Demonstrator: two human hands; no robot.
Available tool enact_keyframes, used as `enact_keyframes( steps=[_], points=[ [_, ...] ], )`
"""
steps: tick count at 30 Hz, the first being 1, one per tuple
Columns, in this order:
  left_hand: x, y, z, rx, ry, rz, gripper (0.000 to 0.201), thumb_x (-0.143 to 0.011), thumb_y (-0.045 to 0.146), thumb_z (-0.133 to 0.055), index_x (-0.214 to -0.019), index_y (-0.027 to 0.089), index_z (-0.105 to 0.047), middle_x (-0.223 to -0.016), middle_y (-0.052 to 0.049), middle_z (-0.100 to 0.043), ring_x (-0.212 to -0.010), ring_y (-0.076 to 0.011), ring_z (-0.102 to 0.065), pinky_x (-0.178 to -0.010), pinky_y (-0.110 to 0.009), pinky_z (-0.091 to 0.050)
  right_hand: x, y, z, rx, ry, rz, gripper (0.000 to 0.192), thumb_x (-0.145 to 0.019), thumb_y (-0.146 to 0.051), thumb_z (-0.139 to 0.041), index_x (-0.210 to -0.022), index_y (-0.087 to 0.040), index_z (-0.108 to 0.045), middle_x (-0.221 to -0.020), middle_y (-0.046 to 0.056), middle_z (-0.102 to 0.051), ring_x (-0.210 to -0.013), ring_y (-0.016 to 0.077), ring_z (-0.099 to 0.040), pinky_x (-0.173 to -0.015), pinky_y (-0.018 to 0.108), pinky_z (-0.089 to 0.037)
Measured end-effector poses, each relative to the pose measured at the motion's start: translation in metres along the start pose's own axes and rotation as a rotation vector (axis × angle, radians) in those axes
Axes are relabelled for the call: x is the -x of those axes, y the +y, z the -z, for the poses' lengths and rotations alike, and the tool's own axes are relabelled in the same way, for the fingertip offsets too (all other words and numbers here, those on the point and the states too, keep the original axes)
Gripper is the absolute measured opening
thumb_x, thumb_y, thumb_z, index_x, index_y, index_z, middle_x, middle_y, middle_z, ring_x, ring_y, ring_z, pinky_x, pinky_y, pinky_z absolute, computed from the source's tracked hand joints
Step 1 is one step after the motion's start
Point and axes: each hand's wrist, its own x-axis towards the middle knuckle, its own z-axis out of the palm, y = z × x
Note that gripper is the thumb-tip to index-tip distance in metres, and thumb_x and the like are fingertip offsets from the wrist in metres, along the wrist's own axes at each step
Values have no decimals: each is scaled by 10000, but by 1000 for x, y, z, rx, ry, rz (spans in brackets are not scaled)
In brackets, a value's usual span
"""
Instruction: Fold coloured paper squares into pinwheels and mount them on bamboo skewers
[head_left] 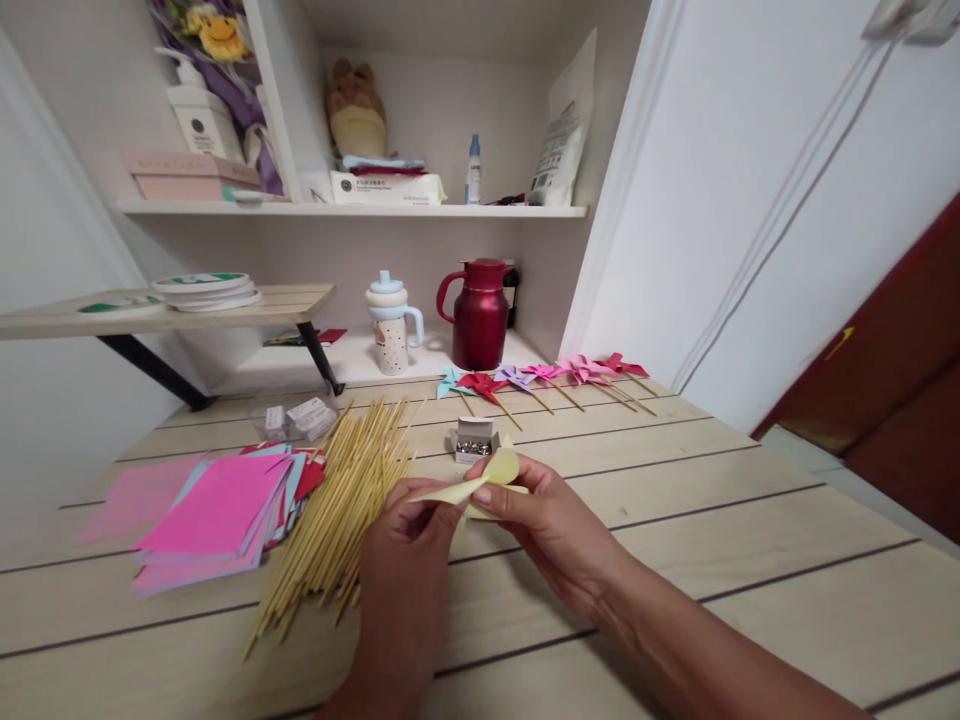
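A pale yellow paper [491, 477] is held above the wooden surface [750, 560] between both hands, low in the middle of the view. The left hand [409, 535] is closed on the paper's left end, with the thumb and fingertips pinching a flat, pointed corner. The right hand [544, 520] is closed on the right part, where the sheet is curled upward into a rounded flap; the thumb is pressed on top of it. So each grip is shut on the same sheet, and the two hands are nearly touching.

Just left of the hands, a loose heap of thin wooden sticks [341, 510] is spread across the surface, slanting toward the back. Further left, a stack of coloured paper squares [217, 515] is seen, with a pink sheet on top. Just behind the yellow paper, a small open box of metal pins [474, 441] is set. Behind that, a row of finished paper pinwheels [551, 378] on sticks is laid out, in blue, red, purple and pink. At the back, a dark red jug [480, 315] and a lidded cup [390, 325] are stood below a shelf [360, 209].
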Motion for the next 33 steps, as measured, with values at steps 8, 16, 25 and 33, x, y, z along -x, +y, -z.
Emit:
enact_keyframes(
  steps=[8, 16, 25, 33],
  points=[
    [-3, -5, -1, -48, 65, -19, 153, -679, 333, -754, -599, 206, -722, -678, -13, -669, -641, -155, -594, -617, -252, -484, -2, 1, 0, 34, -23, 59, 252, -639, -253, -858, -857, -175, -759, -840, 34, -749, -804, 184, -638, -853, 340, -449],
    [0, -9, 3, -140, 62, -83, 125, -747, 336, -712, -729, 224, -766, -789, -7, -641, -741, -160, -619, -670, -253, -462, -3, 1, 0, 16, -12, 70, 198, -616, -209, -859, -771, -182, -739, -724, -18, -700, -711, 135, -599, -743, 270, -460],
    [2, -9, 1, -280, 99, -185, 158, -786, 334, -701, -698, 204, -711, -732, 20, -612, -692, -142, -624, -647, -243, -470, -3, 2, -4, -3, 4, 69, 238, -606, -218, -876, -807, -177, -754, -756, 1, -726, -736, 137, -628, -743, 252, -493],
    [5, -8, 16, -564, 171, -827, 175, -839, 151, -628, -951, 254, -716, -878, 3, -645, -808, -142, -643, -739, -253, -517, 6, -3, 4, 338, -40, 407, 48, -783, -222, -763, -821, -236, -739, -784, -16, -648, -749, 133, -589, -700, 246, -456]
  ],
)
